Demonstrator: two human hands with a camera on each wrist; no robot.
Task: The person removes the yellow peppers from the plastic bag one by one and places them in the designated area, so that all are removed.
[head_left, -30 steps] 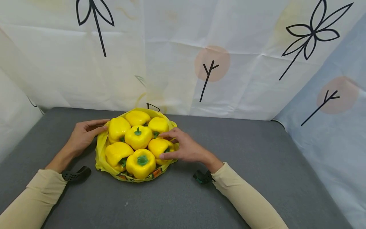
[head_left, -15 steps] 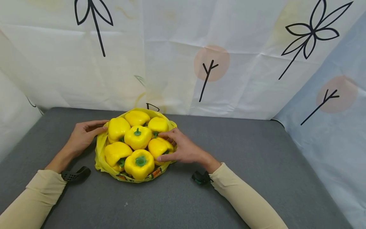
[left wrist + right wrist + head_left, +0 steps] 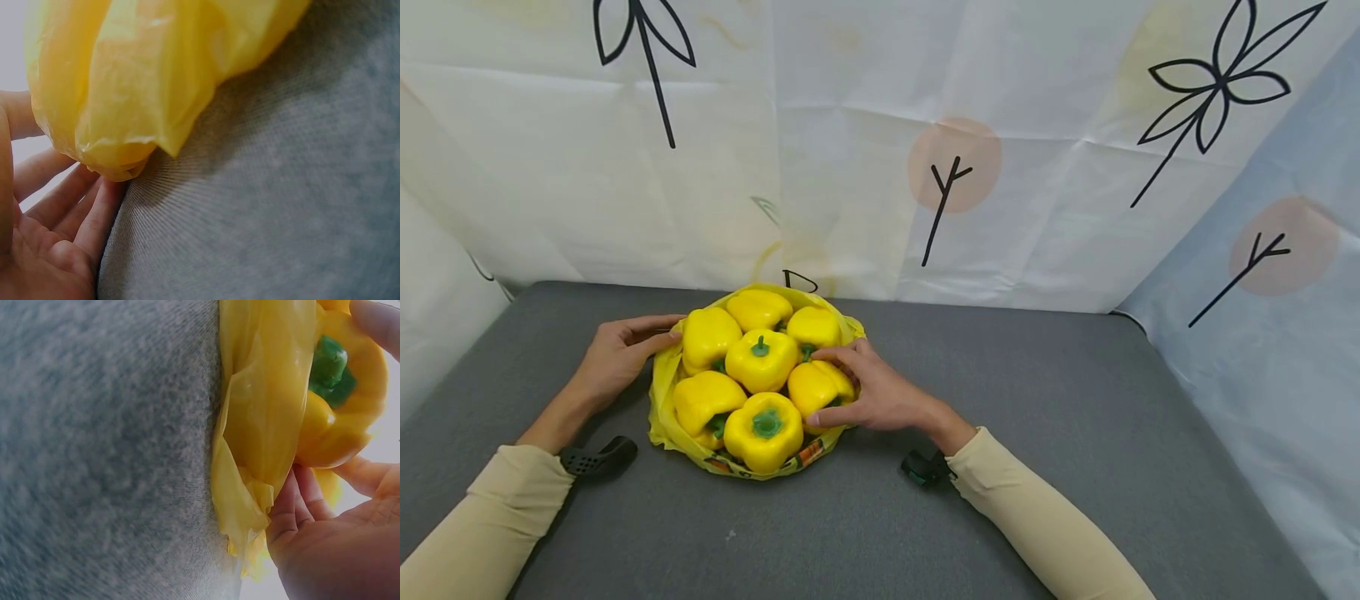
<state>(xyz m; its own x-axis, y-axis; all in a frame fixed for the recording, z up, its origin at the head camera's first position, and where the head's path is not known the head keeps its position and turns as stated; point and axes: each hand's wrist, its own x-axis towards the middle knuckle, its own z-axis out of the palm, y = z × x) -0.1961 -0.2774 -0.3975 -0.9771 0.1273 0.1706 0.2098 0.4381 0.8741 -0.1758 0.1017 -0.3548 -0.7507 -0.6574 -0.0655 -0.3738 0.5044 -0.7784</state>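
A yellow plastic bag [image 3: 662,408], its top spread wide, holds several yellow bell peppers [image 3: 763,360] with green stems. At the bag's left side my left hand [image 3: 619,357] rests its fairly straight fingers against the plastic; in the left wrist view those fingers [image 3: 97,219] touch the bag's lower outside. My right hand [image 3: 883,387] grips the bell pepper at the right side [image 3: 814,389], thumb at the front and fingers at the back. The right wrist view shows that pepper [image 3: 356,419] from its stem side, between thumb and fingers. Its underside is hidden.
The bag stands on a grey cloth-covered table [image 3: 1000,375], left of the middle and near the back edge. Behind it hangs a white patterned curtain [image 3: 850,167], with another curtain panel [image 3: 1285,350] along the right. Dark camera mounts [image 3: 601,458] sit at both wrists.
My right hand has shifted slightly left and closed a little more round the right-side pepper. The front pepper has moved slightly left. My left hand has stayed in place.
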